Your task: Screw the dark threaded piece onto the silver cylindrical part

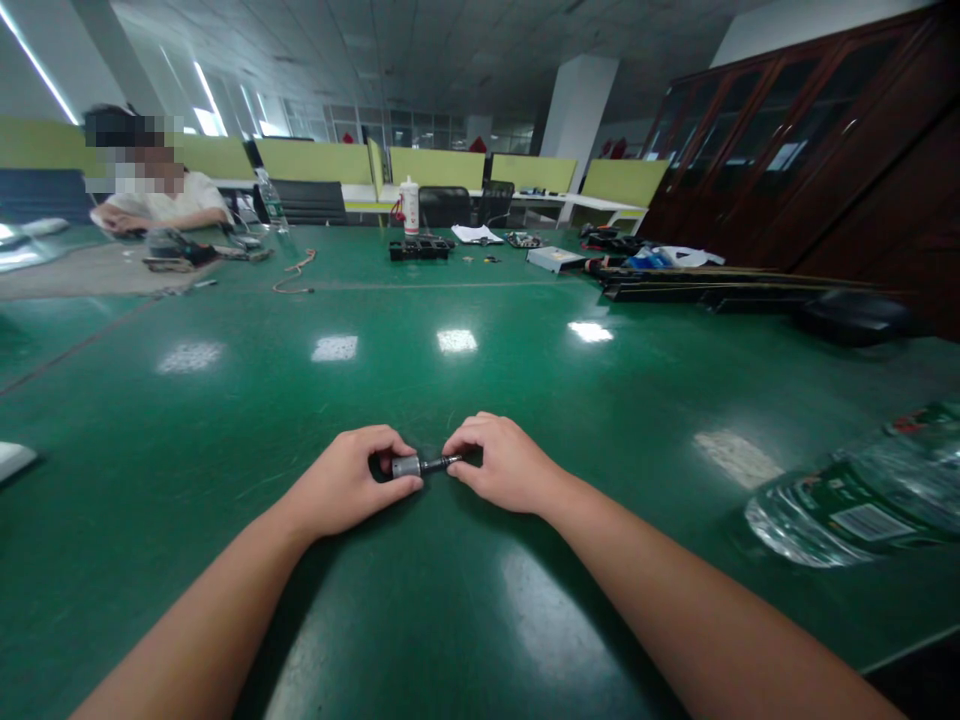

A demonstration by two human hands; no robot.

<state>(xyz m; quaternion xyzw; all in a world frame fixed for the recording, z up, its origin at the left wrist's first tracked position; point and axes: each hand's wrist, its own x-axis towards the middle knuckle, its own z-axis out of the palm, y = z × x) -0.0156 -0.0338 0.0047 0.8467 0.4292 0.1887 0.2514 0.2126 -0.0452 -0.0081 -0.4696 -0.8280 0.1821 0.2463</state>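
Low over the green table (352,560), a small silver metal cylinder with a thin dark shaft (407,466) lies level between my hands. It looks like a small motor, though its exact kind is unclear. My left hand (352,480) grips the thick silver body between thumb and fingers. At the other end, my right hand (499,462) pinches the tip of the shaft with thumb and forefinger. The fingers partly cover both ends of the piece.
A large clear water bottle (862,490) with a green label lies at the right. Farther back are a black part (418,249), a white bottle (409,207), a metal box (555,259) and long dark rails (675,284). Another person (161,190) sits at the far left.
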